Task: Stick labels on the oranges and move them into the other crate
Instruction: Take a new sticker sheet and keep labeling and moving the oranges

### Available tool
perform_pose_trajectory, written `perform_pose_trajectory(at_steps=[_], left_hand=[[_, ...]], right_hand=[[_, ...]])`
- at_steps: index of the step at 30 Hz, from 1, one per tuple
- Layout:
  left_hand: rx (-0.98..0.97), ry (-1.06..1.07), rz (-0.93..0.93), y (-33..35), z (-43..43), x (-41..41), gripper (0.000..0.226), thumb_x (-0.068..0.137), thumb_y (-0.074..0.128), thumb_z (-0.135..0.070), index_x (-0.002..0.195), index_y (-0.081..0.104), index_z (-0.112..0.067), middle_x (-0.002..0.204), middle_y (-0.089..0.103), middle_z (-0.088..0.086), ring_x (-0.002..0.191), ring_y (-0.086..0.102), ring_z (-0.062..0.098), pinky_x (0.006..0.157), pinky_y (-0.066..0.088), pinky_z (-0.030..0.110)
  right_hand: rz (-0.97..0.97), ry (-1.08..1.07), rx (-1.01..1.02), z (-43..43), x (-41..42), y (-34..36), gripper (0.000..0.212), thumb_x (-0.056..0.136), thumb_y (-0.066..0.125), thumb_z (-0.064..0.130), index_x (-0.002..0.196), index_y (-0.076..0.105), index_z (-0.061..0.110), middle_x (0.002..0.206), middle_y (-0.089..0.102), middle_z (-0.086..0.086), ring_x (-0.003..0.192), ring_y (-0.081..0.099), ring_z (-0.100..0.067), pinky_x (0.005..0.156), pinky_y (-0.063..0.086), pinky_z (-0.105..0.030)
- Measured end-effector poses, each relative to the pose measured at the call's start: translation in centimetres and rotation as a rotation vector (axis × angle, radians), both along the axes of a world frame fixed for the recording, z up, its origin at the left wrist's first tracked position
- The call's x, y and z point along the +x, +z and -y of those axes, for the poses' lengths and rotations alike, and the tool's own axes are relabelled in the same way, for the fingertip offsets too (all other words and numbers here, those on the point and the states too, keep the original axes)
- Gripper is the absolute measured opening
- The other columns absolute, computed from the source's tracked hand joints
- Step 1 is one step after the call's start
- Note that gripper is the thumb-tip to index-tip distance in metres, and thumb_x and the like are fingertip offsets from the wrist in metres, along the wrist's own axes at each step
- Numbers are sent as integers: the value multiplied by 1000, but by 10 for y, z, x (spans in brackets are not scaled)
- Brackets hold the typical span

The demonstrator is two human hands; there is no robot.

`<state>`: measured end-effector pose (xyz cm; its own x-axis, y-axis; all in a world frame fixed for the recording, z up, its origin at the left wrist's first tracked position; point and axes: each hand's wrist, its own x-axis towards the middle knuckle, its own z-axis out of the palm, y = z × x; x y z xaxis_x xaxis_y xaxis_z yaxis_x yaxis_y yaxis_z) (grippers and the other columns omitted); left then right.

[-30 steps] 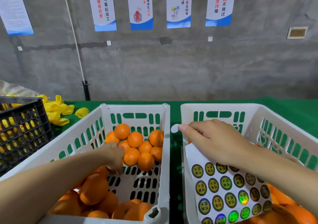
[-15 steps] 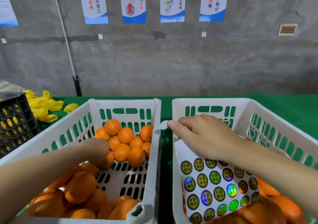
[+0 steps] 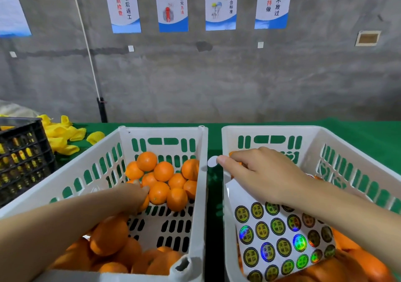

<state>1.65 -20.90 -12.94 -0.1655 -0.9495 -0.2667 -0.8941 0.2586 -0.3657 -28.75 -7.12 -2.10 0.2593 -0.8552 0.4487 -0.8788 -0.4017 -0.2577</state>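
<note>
A grey concrete wall (image 3: 217,82) with hanging posters (image 3: 220,4) fills the upper half of the view. Below it, a green table (image 3: 358,134) carries two white slotted crates side by side with a narrow gap between them. The left crate (image 3: 65,184) holds oranges in two groups: a far pile (image 3: 163,171) against its back wall and a near pile (image 3: 108,236) at the front corner, with bare slotted floor between them. The right crate (image 3: 271,127) holds more oranges (image 3: 368,264) along its near right side, and a label sheet (image 3: 280,234) lies tilted on top of them, showing rows of round yellow-and-black stickers, some shining holographic. A black crate (image 3: 21,162) stands at the far left edge, with yellow foam sleeves (image 3: 63,136) scattered just behind it on the cloth.

The left hand (image 3: 132,195) reaches down inside the left crate at the near edge of the far pile, its fingers curled over one orange (image 3: 145,202), of which only a sliver shows beneath the palm. The right hand (image 3: 267,173) hangs over the far left corner of the right crate, above the top of the sheet. Its thumb and forefinger pinch a single round label (image 3: 212,162), white side toward the camera, held above the gap between the crates and just beside the left crate's right rim. The other fingers are loosely bent.
</note>
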Motion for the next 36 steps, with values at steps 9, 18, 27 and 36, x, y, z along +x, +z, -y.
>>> perform_pose_trajectory(at_steps=[9,18,27,36], left_hand=[[-325,-131,-426,77,-1,-33,70,90,64,-51,142,27,-23,134,41,8,95,57,20,75,45,30],[-659,-709,-894,110,-56,-83,75,77,82,-45,137,38,-36,129,39,-6,104,55,20,79,55,36],[-592,-745,-895,105,-65,-87,86,74,81,-55,146,41,-30,127,34,-11,105,47,10,81,50,27],[-625,-768,-830,106,-69,-89,86,74,81,-55,147,44,-29,130,39,-4,107,48,14,80,54,32]], right_hand=[[-41,-199,-72,5,-3,4,42,91,33,61,84,63,33,51,50,10,58,51,-4,51,33,-25],[56,-213,-209,4,-4,15,28,89,40,53,89,63,37,45,46,8,49,46,-6,46,23,-24],[109,-126,-465,-6,2,23,19,90,58,34,83,71,22,41,31,13,42,38,-9,48,40,-27],[40,-50,-532,-11,8,23,19,86,62,33,81,76,20,53,37,16,47,42,-11,47,38,-27]])
